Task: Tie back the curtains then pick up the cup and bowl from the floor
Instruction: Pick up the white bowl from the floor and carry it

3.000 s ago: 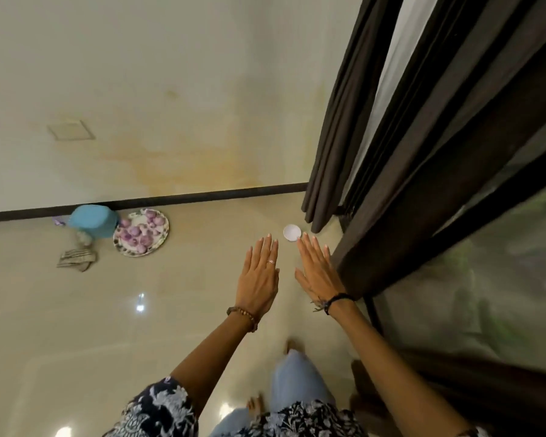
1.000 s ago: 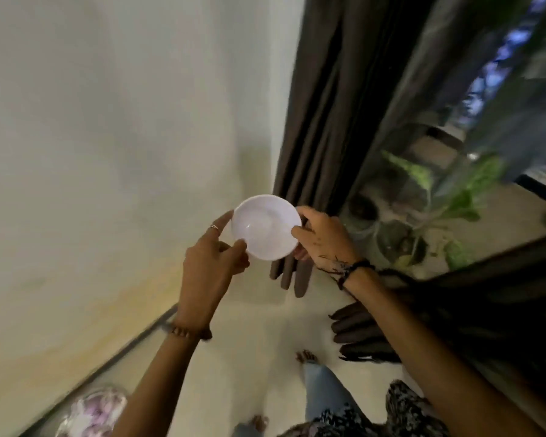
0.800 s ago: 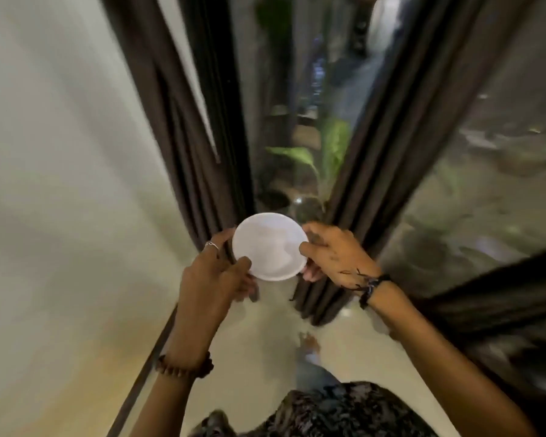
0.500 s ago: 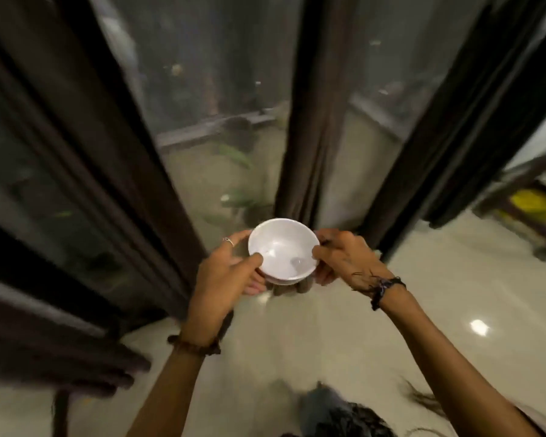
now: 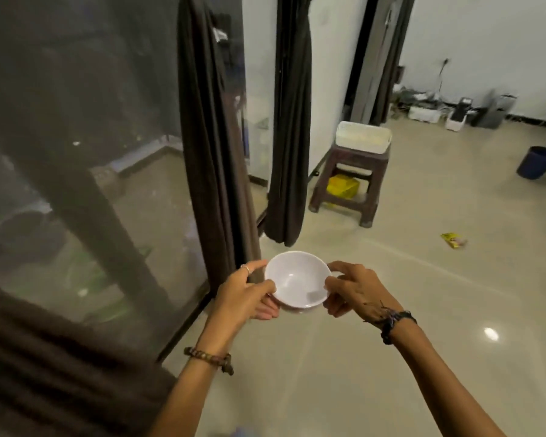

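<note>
A small white bowl (image 5: 297,279) is held level above the floor in front of me, its inside bare. My left hand (image 5: 243,294) grips its left rim, thumb on top and fingers underneath. My right hand (image 5: 353,288) pinches the right rim the same way. Dark brown curtains hang gathered along the glass: one bundle (image 5: 215,146) just behind the bowl, another (image 5: 290,121) further right against the wall. No cup shows in this view.
A brown plastic stool (image 5: 347,181) carries a white basket (image 5: 363,137), with a yellow box (image 5: 342,186) under it. A yellow packet (image 5: 453,240) lies on the glossy floor. A blue bucket (image 5: 539,162) stands far right. Glass door panels (image 5: 92,184) fill the left.
Both hands took the bowl off the floor near the curtain and lifted it. My view has since swung right, away from the wall, past the glass to the open room.
</note>
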